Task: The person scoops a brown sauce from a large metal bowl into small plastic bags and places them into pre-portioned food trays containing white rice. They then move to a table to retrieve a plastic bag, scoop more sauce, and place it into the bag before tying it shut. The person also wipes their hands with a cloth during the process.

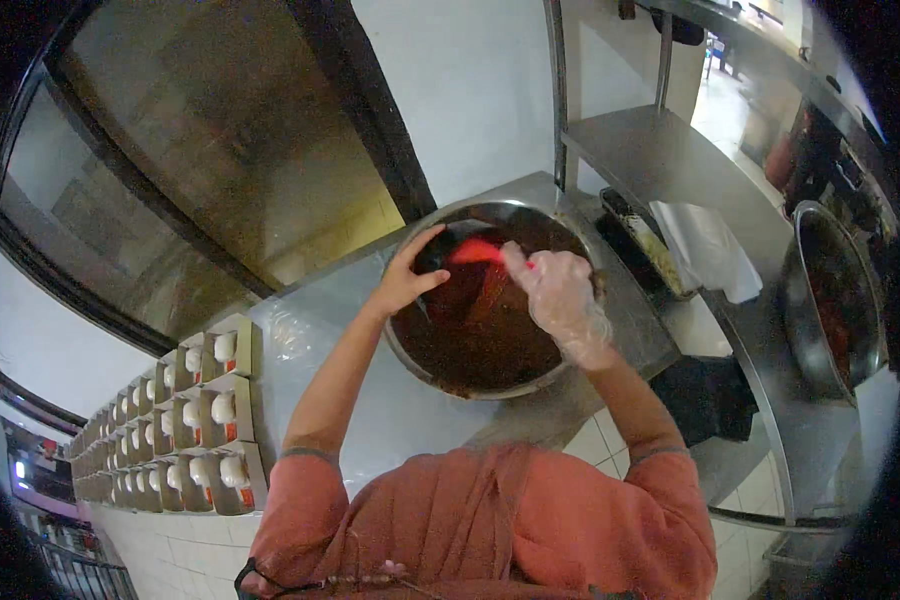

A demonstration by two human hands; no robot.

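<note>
A large round metal bowl (pixel 459 391) stands on the metal table, filled with a dark reddish-brown mixture (pixel 487 337). My left hand (pixel 412 274) is bare and rests at the bowl's upper left rim, thumb and fingers spread apart. Over the bowl's right side is my right hand (pixel 562 292), in a clear plastic glove. It is closed around the handle of a red spatula or scoop (pixel 478 251), whose broad end lies at the mixture near the bowl's far side. The exact shape of the tool's lower end is hidden or blurred.
Rows of open boxes holding white rounded items (pixel 225 409) line the table's left end. To the right, a metal shelf unit (pixel 645 150) holds a tray (pixel 656 255), plastic bags (pixel 709 247) and another large metal bowl (pixel 832 300). A dark-framed glass window (pixel 217 150) is at upper left.
</note>
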